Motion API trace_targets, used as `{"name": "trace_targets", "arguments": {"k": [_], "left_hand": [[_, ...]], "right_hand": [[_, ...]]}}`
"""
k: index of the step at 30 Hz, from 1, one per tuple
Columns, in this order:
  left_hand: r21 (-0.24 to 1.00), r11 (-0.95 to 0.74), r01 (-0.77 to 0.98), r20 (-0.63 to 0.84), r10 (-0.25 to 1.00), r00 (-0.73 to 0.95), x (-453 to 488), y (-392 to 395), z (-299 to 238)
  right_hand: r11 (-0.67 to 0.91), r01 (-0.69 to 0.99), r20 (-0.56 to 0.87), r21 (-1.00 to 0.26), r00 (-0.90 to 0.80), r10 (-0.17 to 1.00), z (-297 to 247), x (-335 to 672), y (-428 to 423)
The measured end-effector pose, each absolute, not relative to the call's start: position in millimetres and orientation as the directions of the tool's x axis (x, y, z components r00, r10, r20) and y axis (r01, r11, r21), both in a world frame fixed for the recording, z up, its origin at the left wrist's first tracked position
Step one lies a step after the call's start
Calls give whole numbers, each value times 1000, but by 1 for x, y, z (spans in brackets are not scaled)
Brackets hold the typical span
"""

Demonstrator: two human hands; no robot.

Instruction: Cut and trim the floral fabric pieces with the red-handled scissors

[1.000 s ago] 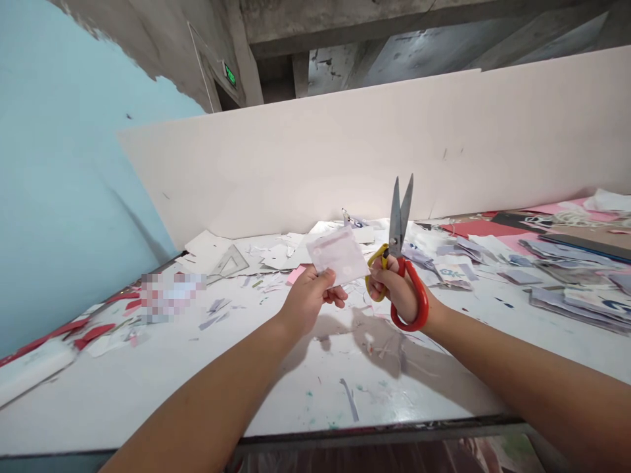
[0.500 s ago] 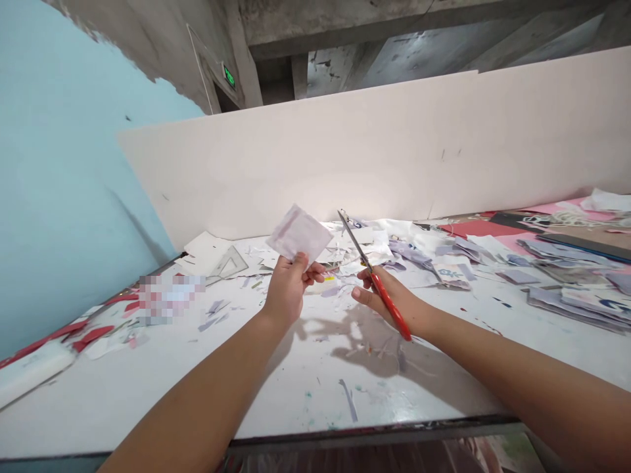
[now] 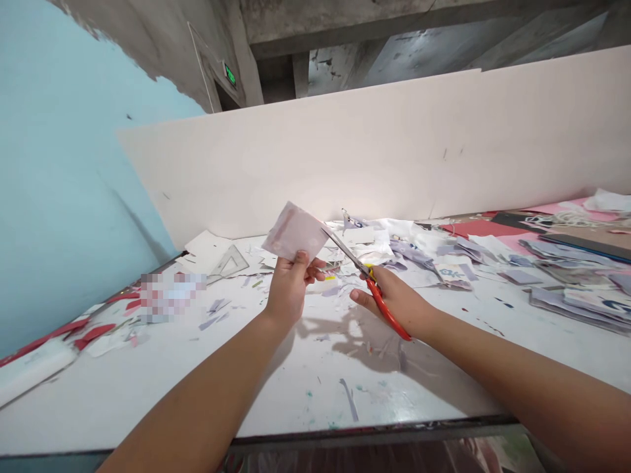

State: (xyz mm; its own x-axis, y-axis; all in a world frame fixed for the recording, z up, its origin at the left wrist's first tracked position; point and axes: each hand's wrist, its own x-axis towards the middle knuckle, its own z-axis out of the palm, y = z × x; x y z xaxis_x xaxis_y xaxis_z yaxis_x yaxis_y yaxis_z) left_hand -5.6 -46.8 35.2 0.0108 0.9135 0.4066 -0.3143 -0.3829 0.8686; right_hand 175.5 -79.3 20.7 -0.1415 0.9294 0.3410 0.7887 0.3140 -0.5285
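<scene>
My left hand (image 3: 290,288) pinches a small pale pink-and-white paper piece (image 3: 294,232) by its lower edge and holds it up above the white table (image 3: 148,381). My right hand (image 3: 397,302) grips scissors (image 3: 367,276) with red and yellow handles. The blades point up and to the left, and their tips meet the paper's right edge.
Paper scraps (image 3: 365,246) litter the table behind my hands. Stacks of printed sheets (image 3: 572,289) and red and pink sheets (image 3: 483,228) lie at the right. A clear set square (image 3: 227,264) rests at the back left. A tall white board (image 3: 374,144) stands along the far edge.
The scissors swung from pointing straight up to pointing left at the paper. My left hand lifted the paper and shifted it left. The blade tips now reach its right edge.
</scene>
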Motion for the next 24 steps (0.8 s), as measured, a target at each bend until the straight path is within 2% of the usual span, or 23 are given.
{"name": "trace_targets", "arguments": {"k": [7,12,24], "left_hand": [[891,-385,-240,411,910,64,-4,-46,30],[892,-371,-256,408,907,107,-3,-46,28],[900,-357,-251,392,914,106,-3,-47,30]], "right_hand": [[269,792,366,-548,-63,929,24,174,-80],[230,804,368,-548,-15,930,25,174,-80],[210,830,382,-516,3,924,28,174,-83]]}}
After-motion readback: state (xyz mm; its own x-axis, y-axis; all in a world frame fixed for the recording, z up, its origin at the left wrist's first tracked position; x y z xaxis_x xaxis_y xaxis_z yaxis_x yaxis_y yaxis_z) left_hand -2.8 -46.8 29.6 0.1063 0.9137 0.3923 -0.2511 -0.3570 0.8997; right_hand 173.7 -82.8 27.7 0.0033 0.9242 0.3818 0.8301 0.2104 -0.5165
